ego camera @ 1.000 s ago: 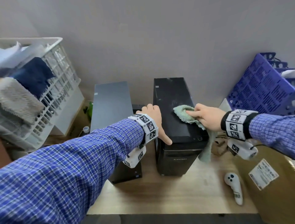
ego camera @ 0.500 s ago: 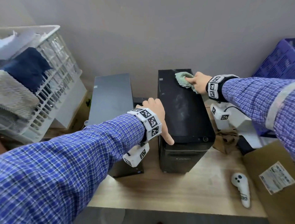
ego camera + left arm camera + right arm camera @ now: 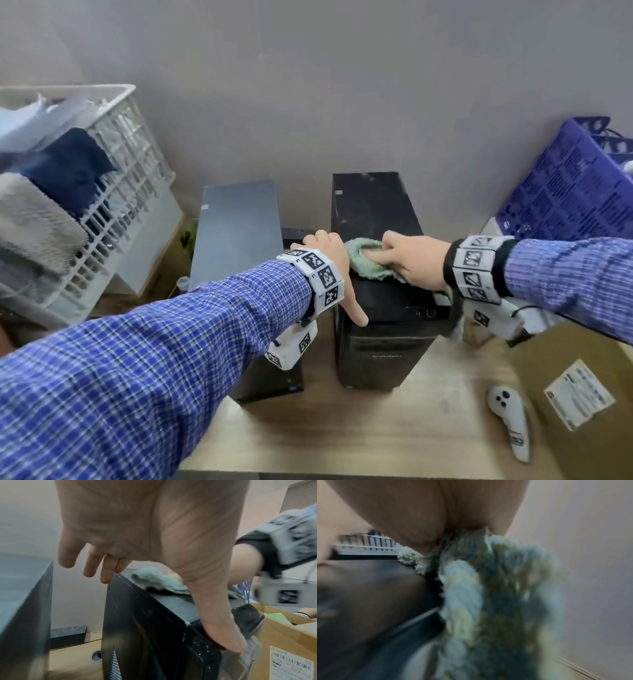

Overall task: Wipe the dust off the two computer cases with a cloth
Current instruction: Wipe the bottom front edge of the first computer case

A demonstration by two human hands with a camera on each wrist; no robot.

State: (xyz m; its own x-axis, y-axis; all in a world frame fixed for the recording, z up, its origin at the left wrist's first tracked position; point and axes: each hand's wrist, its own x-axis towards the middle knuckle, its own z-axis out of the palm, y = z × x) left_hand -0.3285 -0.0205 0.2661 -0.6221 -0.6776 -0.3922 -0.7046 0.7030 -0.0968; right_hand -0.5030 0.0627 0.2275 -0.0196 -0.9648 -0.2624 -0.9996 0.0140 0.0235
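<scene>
Two computer cases stand side by side on the desk: a grey case on the left and a black case on the right. My left hand rests on the black case's left top edge. Its fingers hang straight down the side, and its thumb lies over the front corner. My right hand grips a green cloth and presses it on the middle of the black case's top, close to my left hand. Part of the cloth trails off the case's right edge.
A white basket filled with folded cloths stands at the left. At the right are a blue crate and a cardboard box. A white controller lies on the wooden desk in front. A wall stands right behind the cases.
My right hand swept the cloth to the back of the black case's top and has pulled it forward to the middle-left. My left hand has stayed on the case's edge.
</scene>
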